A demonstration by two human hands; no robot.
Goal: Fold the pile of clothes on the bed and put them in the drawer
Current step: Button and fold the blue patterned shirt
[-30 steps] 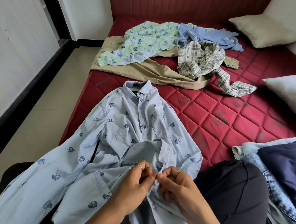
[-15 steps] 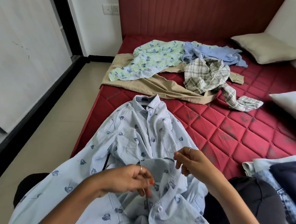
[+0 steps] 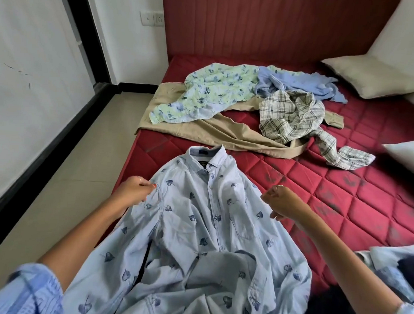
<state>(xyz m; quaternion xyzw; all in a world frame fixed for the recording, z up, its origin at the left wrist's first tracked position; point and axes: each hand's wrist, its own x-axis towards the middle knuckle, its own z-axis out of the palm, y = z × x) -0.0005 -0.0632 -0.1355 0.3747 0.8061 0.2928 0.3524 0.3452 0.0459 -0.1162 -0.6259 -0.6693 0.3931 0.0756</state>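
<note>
A light blue shirt with dark leaf prints (image 3: pixel 197 228) lies face up on the red mattress (image 3: pixel 342 212), collar away from me, its lower part bunched over my lap. My left hand (image 3: pixel 134 191) pinches the shirt at its left shoulder. My right hand (image 3: pixel 280 204) pinches the fabric at the right shoulder. Farther up the bed lie loose clothes: a green floral shirt (image 3: pixel 204 94), khaki trousers (image 3: pixel 214 130), a plaid shirt (image 3: pixel 297 113) and a plain blue garment (image 3: pixel 298 82).
Denim and dark clothes (image 3: pixel 396 270) sit at my right. A beige pillow (image 3: pixel 370 79) and a white pillow (image 3: pixel 412 155) lie along the right side. A tiled floor (image 3: pixel 66 209) and a white wall with black skirting are to the left. No drawer is in view.
My hands left the button placket near my lap and moved apart and up to the shirt's shoulders. The shirt front now lies flatter. The camera tilted up.
</note>
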